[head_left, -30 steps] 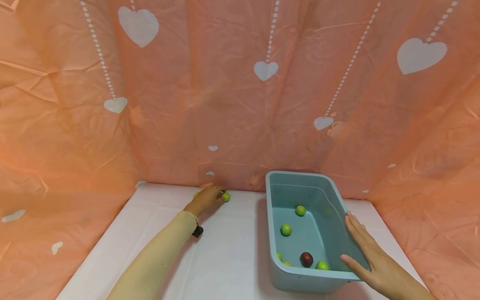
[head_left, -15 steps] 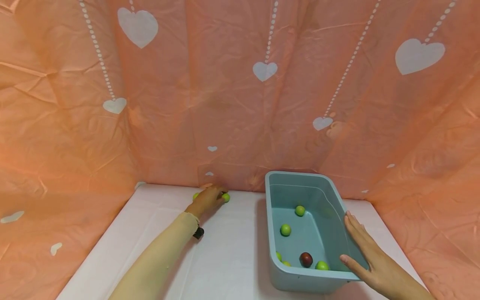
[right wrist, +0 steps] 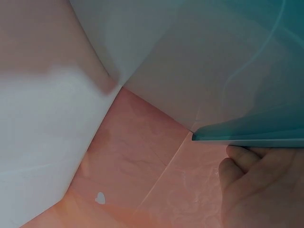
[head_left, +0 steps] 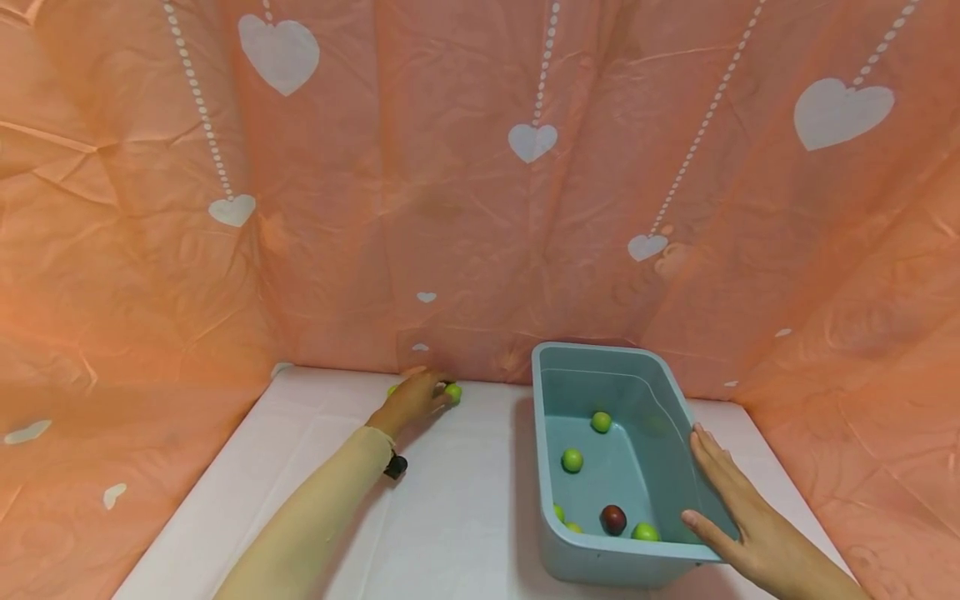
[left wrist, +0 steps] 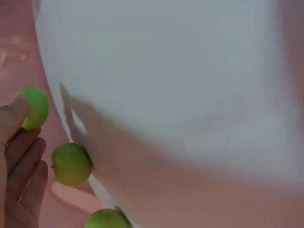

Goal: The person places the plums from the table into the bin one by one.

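My left hand [head_left: 414, 402] reaches to the far edge of the white table [head_left: 450, 517], among small green balls. One green ball [head_left: 453, 392] lies at its fingertips, another [head_left: 392, 389] peeks out on its left. In the left wrist view my fingers [left wrist: 19, 156] are nearly straight, one tip touching a green ball [left wrist: 32, 107]; two more balls [left wrist: 71, 164] [left wrist: 107, 219] lie beside them. My right hand [head_left: 731, 496] rests flat on the right wall of a teal bin [head_left: 660, 375]. The bin holds several green balls [head_left: 572, 459] and one dark red ball [head_left: 613, 518].
A peach curtain [head_left: 450, 208] with white hearts closes in the table at the back and both sides. A black device [head_left: 395, 465] hangs under my left wrist. The bin [right wrist: 247, 71] stands close to the right curtain.
Hardly anything: my left hand has shifted slightly over the green balls at the back edge. My right hand and the bin have stayed still.
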Motion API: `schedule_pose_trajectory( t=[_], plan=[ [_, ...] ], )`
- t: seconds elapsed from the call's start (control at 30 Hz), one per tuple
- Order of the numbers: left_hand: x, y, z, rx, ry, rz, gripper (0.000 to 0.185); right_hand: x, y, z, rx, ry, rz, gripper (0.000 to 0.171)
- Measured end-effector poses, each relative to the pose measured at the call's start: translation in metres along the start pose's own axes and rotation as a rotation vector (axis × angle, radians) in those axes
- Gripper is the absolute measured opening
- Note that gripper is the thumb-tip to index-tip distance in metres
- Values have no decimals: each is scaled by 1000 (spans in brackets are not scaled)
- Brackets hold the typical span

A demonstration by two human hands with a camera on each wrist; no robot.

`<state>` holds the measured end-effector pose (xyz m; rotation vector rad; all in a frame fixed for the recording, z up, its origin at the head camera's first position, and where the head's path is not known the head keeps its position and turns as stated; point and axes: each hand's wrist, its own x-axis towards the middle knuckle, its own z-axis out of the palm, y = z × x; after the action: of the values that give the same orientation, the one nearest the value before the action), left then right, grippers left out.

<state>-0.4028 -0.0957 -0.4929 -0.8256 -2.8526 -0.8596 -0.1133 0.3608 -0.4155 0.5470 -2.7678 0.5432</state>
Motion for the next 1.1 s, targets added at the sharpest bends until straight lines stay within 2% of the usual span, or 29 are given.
schedule_pose_trajectory(
  t=[0.17, 0.37, 0.6, 0.93, 1.1],
  plan=[
    [-1, 6, -4, -26, 19, 11, 30, -1, 0, 0, 7, -15, 18, 99],
    [0, 21, -11, -42, 30, 53, 24, -1, 0, 0, 8, -25, 34, 98],
    [-1, 42, -17, -22, 41, 91, 37, -1, 1, 0, 4, -26, 37, 98],
    [4, 67, -24, -48, 109, 209, 39, -1, 2, 0, -4, -12, 20, 98],
    [7, 75, -26, -74, 129, 244, 38, 0, 1, 1, -3, -7, 18, 98]
  ],
)
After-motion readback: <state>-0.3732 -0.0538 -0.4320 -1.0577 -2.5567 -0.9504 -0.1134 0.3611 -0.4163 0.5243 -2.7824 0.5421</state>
